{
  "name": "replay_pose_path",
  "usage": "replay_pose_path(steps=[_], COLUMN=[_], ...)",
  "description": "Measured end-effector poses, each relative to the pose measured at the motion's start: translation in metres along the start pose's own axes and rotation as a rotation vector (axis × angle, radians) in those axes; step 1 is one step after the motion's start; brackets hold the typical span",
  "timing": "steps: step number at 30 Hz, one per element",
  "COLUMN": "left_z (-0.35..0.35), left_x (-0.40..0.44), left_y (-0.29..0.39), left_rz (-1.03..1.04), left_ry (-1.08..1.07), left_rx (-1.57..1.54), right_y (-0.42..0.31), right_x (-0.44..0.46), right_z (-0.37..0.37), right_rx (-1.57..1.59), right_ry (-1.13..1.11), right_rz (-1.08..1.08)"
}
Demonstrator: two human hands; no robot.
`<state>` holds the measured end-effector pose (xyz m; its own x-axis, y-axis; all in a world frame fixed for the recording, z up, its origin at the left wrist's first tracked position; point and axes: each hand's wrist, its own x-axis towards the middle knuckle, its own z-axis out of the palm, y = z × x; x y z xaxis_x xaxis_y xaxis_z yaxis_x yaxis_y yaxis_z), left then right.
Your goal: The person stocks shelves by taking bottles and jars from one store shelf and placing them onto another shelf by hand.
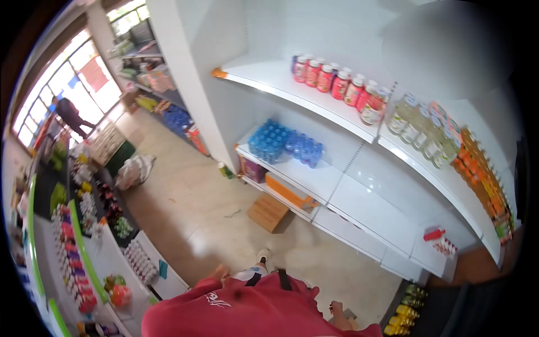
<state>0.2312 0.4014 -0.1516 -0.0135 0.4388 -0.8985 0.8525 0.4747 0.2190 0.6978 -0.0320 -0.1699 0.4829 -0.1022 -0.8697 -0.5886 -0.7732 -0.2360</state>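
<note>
My left hand (222,273) is low beside the red top's hem, over the tiled floor. Its fingers are too small and blurred to read. On the other side of my body, my right hand (337,310) hangs by the sleeve, its fingers partly hidden, with a small greyish thing close by that I cannot make out. Neither hand touches a shelf. To the right, the white shelving (365,209) holds pink-labelled bottles (339,84), pale bottles (421,130), orange bottles (477,174) and packs of blue bottles (269,140).
A cardboard box (268,213) lies on the floor by the lower shelf. A green-labelled item (225,170) stands near the pillar. Stocked shelves (92,247) line the left side, with a plastic bag (133,172) beyond. Another person (70,114) is near the windows. Yellow bottles (401,320) sit lower right.
</note>
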Motion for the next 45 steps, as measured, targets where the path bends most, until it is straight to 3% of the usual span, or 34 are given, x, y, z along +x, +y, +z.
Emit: replay_pose_path(steps=[4, 7, 8, 10, 12, 14, 16, 18, 19, 20, 21, 23, 25, 26, 27, 29, 32, 33, 35, 37, 42, 43, 44, 45], left_z=[-0.018, -0.042, -0.05, -0.068, -0.049, -0.035, -0.021, 0.004, 0.022, 0.037, 0.046, 0.086, 0.119, 0.125, 0.136, 0.186, 0.237, 0.251, 0.281, 0.326, 0.404, 0.418, 0.419, 0.425], left_x=[0.024, 0.018, 0.017, 0.028, 0.073, 0.109, 0.109, 0.114, 0.11, 0.114, 0.039, 0.014, -0.047, -0.119, -0.185, -0.227, -0.336, -0.375, -0.43, -0.443, -0.462, -0.451, -0.461, -0.462], left_y=[-0.006, 0.033, 0.048, 0.077, 0.107, 0.148, 0.2, 0.272, 0.306, 0.347, 0.385, 0.447, 0.503, 0.529, 0.55, 0.587, 0.634, 0.648, 0.686, 0.737, 0.812, 0.824, 0.826, 0.832], left_rz=[0.041, 0.056, 0.069, 0.138, -0.048, -0.188, 0.063, 0.297, 0.553, 1.029, 1.014, 1.133, 1.376, 1.339, 1.298, 1.513, 1.612, 1.692, 1.869, 2.07, 1.8, 1.898, 1.793, 1.815], left_ry=[-0.177, -0.271, -0.315, -0.441, -0.408, -0.307, -0.233, -0.346, -0.337, -0.25, -0.169, -0.372, -0.349, -0.404, -0.457, -0.587, -0.652, -0.63, -0.553, -0.417, -0.333, -0.129, -0.153, -0.011], left_rx=[0.008, -0.044, -0.073, -0.105, -0.405, -0.485, -0.161, -0.043, -0.011, 0.486, 0.3, 0.145, 0.189, 0.204, 0.212, 0.124, 0.084, 0.052, -0.037, -0.098, -0.079, 0.072, -0.038, 0.054], right_y=[0.024, 0.036, 0.012, -0.026, -0.089, -0.139, -0.192, -0.269, -0.303, -0.344, -0.379, -0.434, -0.463, -0.471, -0.477, -0.492, -0.516, -0.527, -0.558, -0.592, -0.637, -0.641, -0.64, -0.639], right_x=[-0.022, 0.018, 0.002, -0.009, -0.037, -0.036, -0.034, -0.082, -0.074, -0.11, -0.164, -0.267, -0.352, -0.363, -0.358, -0.346, -0.282, -0.265, -0.217, -0.178, -0.132, -0.128, -0.13, -0.135], right_z=[0.016, 0.062, 0.076, 0.099, 0.104, 0.097, 0.074, 0.026, -0.003, -0.055, -0.104, -0.192, -0.244, -0.26, -0.268, -0.291, -0.317, -0.324, -0.356, -0.388, -0.412, -0.411, -0.408, -0.405], right_rx=[0.02, 0.079, -0.038, -0.152, -0.197, -0.317, -0.095, 0.187, 0.297, 0.302, 0.497, 0.574, 0.73, 0.798, 0.763, 0.684, 0.55, 0.512, 0.59, 0.598, 0.694, 0.682, 0.709, 0.734], right_ry=[-0.025, -0.096, -0.024, 0.231, 0.328, 0.374, 0.19, 0.148, 0.302, 0.398, 0.436, 0.717, 0.775, 0.774, 0.75, 0.693, 0.721, 0.71, 0.713, 0.617, 0.295, 0.261, 0.088, -0.081], right_rz=[0.102, -0.023, -0.04, -0.408, -0.603, -0.82, -0.794, -0.867, -1.109, -1.074, -1.298, -1.573, -1.677, -1.759, -1.744, -1.724, -1.556, -1.49, -1.587, -1.607, -1.626, -1.615, -1.618, -1.604])
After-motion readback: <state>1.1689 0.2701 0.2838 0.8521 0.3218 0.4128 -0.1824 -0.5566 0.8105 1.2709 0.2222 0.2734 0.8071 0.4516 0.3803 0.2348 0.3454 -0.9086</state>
